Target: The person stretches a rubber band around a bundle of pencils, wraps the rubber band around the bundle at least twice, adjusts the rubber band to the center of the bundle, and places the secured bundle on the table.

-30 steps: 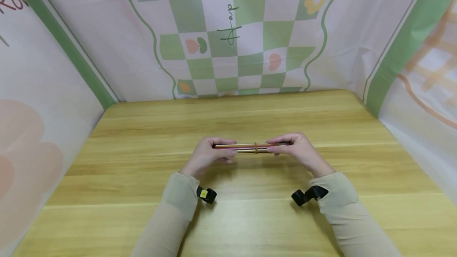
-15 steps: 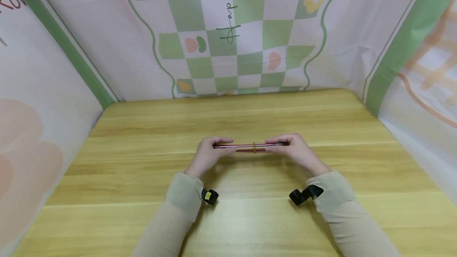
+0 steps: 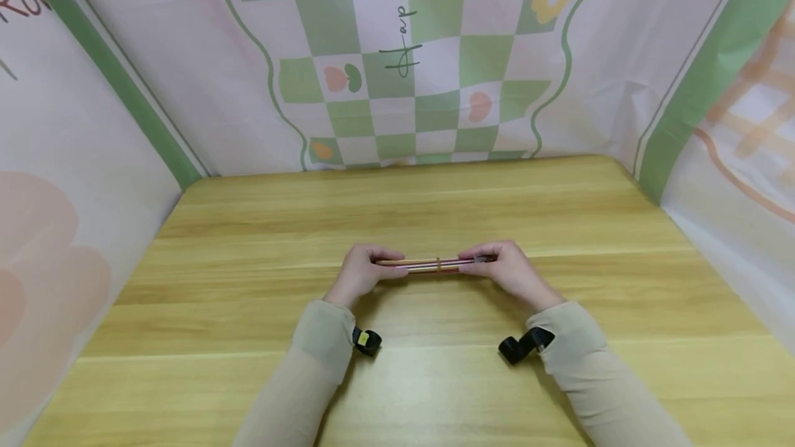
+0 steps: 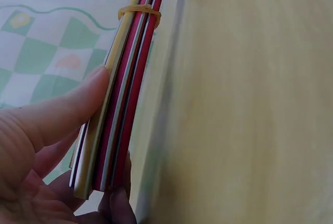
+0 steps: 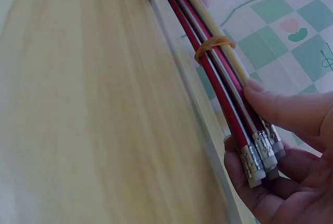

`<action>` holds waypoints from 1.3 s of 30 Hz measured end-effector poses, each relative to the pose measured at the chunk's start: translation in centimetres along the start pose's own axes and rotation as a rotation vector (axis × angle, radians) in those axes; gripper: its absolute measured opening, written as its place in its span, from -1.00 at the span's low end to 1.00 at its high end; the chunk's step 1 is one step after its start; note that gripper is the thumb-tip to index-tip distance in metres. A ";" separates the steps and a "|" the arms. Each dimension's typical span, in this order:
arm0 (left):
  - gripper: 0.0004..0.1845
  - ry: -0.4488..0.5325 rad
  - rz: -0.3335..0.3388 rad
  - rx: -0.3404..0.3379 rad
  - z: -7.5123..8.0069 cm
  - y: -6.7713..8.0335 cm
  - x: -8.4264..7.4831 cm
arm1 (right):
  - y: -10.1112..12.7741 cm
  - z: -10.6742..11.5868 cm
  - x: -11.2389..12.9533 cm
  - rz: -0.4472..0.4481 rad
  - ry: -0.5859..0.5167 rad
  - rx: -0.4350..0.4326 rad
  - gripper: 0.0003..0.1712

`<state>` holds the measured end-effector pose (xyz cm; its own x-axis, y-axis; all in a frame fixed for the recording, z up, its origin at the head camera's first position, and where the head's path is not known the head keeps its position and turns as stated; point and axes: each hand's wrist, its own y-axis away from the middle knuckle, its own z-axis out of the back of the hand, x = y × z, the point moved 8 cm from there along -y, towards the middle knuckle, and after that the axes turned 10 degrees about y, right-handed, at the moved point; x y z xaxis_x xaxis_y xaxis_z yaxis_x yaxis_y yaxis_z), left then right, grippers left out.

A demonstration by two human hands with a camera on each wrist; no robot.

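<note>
Both grips, left hand (image 3: 360, 273) and right hand (image 3: 511, 272), pinch the banded pencil bundle (image 3: 435, 265) ends.

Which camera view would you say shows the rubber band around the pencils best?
The right wrist view: the rubber band is sharp, wrapped round the pencils. The left wrist view shows it near the top edge; the head view shows only a speck.

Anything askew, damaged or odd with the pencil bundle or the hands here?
Nothing stands out. The pencil bundle is level above the table, left hand and right hand gripping its ends, the rubber band snug around its middle.
</note>
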<state>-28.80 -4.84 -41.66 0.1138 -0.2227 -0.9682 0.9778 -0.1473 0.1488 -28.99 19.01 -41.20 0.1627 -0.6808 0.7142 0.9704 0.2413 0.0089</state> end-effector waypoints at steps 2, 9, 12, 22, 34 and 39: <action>-0.71 0.002 0.009 0.005 -0.1 0.0 0.2 | 0.0 -0.1 -0.1 -0.005 0.008 -0.005 -0.66; -0.71 -0.006 0.014 0.016 -0.4 -0.1 0.4 | -0.1 -0.1 -0.4 -0.013 0.018 -0.013 -0.68; -0.71 -0.018 0.010 0.015 -0.4 -0.2 0.3 | -0.2 -0.2 -0.4 -0.012 0.023 -0.010 -0.68; -0.73 -0.059 0.035 0.023 -0.4 -0.4 0.9 | -0.1 -0.6 -0.6 -0.045 0.007 0.020 -0.69; -0.67 -0.065 0.045 0.037 -0.5 -0.2 0.7 | -0.1 -0.7 -0.7 -0.058 0.026 0.032 -0.60; -0.62 -0.050 0.024 0.046 -0.5 -0.2 0.6 | 0.0 -0.5 -0.5 -0.056 0.022 0.035 -0.58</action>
<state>-28.79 -4.43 -42.33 0.1268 -0.2746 -0.9532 0.9658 -0.1849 0.1817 -28.98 18.95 -41.91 0.1125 -0.7091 0.6961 0.9714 0.2259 0.0732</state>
